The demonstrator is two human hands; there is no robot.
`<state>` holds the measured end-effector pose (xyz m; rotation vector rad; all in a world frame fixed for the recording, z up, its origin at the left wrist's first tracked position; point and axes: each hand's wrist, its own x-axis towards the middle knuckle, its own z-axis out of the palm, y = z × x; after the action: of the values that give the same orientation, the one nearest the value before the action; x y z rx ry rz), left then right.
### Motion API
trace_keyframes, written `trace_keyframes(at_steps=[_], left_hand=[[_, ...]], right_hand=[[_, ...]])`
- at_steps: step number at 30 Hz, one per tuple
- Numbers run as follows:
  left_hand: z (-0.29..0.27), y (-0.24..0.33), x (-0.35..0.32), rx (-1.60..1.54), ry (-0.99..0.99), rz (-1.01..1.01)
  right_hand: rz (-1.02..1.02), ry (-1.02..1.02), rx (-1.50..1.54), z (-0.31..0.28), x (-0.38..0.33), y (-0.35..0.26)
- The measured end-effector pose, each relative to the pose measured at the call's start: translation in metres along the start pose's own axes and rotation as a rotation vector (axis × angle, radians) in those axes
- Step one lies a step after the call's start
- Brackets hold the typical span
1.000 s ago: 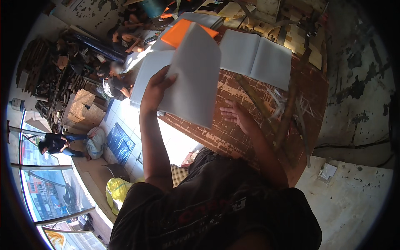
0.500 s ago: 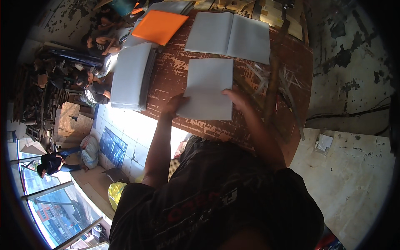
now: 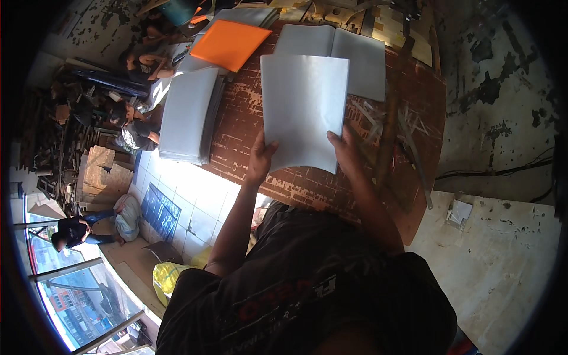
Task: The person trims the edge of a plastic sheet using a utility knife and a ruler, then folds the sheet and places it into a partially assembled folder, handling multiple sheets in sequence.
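A pale grey rectangular sheet (image 3: 305, 106), or a thin stack of such sheets, is held up over the brown worn tabletop (image 3: 239, 133). My left hand (image 3: 260, 160) grips its lower left edge, thumb on the face. At the lower right edge my right hand (image 3: 348, 151) pinches it the same way. Between the hands the lower edge bows upward. Behind it, partly covered, lie two pale grey stacks (image 3: 367, 68) side by side, like an opened book. To the left is a thick pile of similar sheets (image 3: 186, 112).
An orange sheet (image 3: 231, 44) lies on more grey sheets at the far left of the table. Clear strip scraps (image 3: 409, 115) and a long wooden bar (image 3: 390, 103) are on the right. Other people sit off to the left, near piled wood (image 3: 100, 168). A peeling wall (image 3: 497, 89) stands at the right.
Both hands have lifted the grey sheet off the tabletop; it now looks larger, bends at its lower edge and overlaps the stacks behind it. My left hand has shifted slightly right.
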<state>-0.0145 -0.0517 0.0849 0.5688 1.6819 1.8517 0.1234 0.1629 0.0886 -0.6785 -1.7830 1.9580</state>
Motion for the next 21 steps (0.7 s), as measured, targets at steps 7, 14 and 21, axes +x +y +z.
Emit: trace_keyframes(at_steps=[7,14,21], left_hand=[[0.021,0.032,0.001,0.002,0.019,0.227],[0.038,0.044,0.003,-0.001,0.065,0.317],[0.038,0.046,0.0,-0.073,0.038,0.269]], right_hand=[[-0.222,0.015,0.158,-0.011,-0.005,-0.041],[-0.336,0.095,0.182,-0.016,-0.011,-0.045],[-0.36,0.115,0.15,-0.014,-0.017,-0.053]])
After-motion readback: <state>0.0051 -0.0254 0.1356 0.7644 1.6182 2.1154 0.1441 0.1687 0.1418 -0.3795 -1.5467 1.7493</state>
